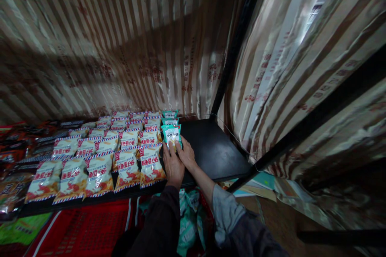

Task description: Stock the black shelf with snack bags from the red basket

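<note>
A teal and white snack bag [172, 133] lies at the front of a short row of matching bags on the black shelf. My left hand [174, 165] has its fingers on the lower front of this bag. On the bag's lower right edge is my right hand [187, 154], its fingers close to those of the left. Together they hold the bag, and their fingers cover its bottom part. Behind it stand two more teal bags [170, 121]. Just left of my left hand sits a white and orange snack bag [151, 164].
Rows of white and orange bags [98, 173] fill the shelf's middle, with dark packets [45, 144] farther left. Bare black shelf [214, 148] lies to the right. Below are a red crate [90, 225] and loose teal bags [188, 225]. Black posts [232, 56] and striped curtains [135, 40] enclose it.
</note>
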`<state>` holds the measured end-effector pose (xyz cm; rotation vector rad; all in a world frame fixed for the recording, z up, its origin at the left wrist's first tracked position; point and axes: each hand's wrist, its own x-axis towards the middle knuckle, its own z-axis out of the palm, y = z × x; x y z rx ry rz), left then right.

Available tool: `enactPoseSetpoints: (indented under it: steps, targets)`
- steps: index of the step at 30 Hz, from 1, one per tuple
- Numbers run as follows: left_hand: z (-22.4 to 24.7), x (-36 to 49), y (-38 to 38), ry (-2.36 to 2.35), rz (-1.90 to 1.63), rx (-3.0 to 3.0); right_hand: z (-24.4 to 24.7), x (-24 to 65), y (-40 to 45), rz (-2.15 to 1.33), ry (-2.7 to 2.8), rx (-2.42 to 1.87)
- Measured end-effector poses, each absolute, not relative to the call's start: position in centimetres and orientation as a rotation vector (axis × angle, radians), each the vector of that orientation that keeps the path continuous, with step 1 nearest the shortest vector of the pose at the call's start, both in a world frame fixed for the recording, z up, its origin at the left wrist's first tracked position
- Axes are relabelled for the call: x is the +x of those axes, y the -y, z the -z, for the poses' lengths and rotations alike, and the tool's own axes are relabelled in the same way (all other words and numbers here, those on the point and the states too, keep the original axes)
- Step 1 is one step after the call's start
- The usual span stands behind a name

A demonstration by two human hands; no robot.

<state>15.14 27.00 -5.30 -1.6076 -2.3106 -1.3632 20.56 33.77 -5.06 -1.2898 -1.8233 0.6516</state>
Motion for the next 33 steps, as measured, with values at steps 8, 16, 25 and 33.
enactPoseSetpoints:
  steps: [8, 16, 25, 33]
  targets:
    - [5.0, 15.4, -26.7, 2.155, 1.317, -1.613, 4.7, 21.4, -32.7, -0.737, 1.728, -1.274]
    - [4.9, 15.7, -26.1, 1.978, 1.247, -1.811, 4.5, 23.1, -30.4, -0.695, 1.734, -1.265]
    - [9.7, 16.8, -17.7, 1.74, 1.316, -2.035, 6.3, 24.8, -20.9, -0.603, 1.782, -1.005]
    - [15.0, 14.2, -8.2, 2.854, 1.077, -2.146, 14.1, 27.1, -13.1, -0.933, 2.23, -1.479]
